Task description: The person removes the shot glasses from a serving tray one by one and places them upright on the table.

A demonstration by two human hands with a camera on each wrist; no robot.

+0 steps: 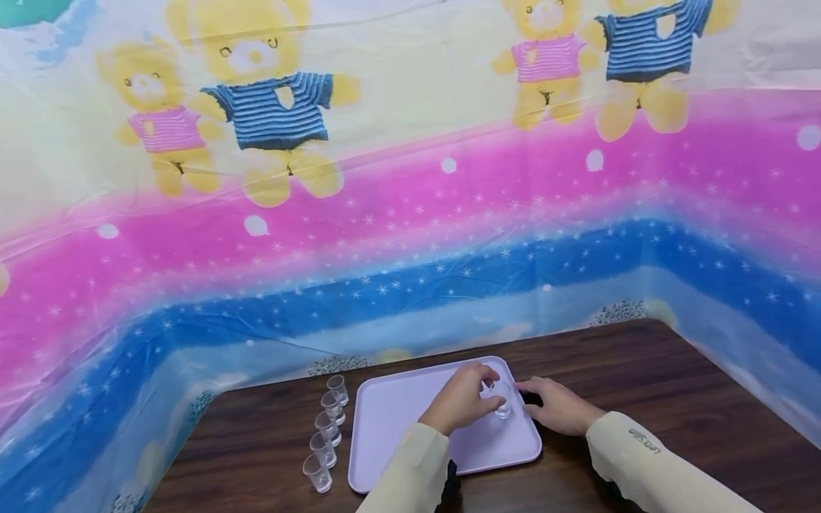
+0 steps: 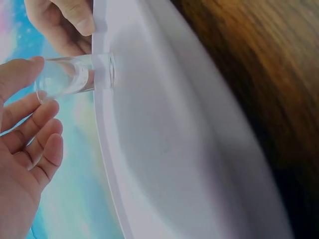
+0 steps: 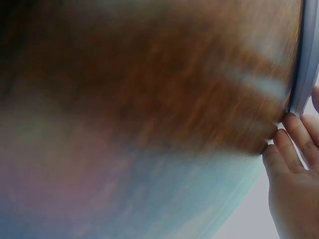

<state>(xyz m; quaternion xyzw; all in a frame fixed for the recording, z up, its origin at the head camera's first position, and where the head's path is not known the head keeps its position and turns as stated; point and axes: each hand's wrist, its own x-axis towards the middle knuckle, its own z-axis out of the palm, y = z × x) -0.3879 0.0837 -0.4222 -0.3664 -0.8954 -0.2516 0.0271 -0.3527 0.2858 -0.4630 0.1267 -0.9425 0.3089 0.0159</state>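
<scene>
A small clear cup (image 1: 503,411) stands on the right part of the lilac tray (image 1: 388,434). My left hand (image 1: 463,396) holds this cup near its rim, thumb on one side and fingertips on the other. In the left wrist view the clear cup (image 2: 75,75) has its base on the tray, and the little and ring fingers stay off it. My right hand (image 1: 556,406) is at the tray's right edge. In the right wrist view, the fingers (image 3: 294,134) reach to the tabletop beside the tray rim (image 3: 305,59); the thumb is mostly cut off.
Several clear cups (image 1: 327,427) stand in a row on the dark wooden table (image 1: 256,442), left of the tray. Behind the table hangs a printed cloth (image 1: 410,214) with teddy bears and pink and blue bands.
</scene>
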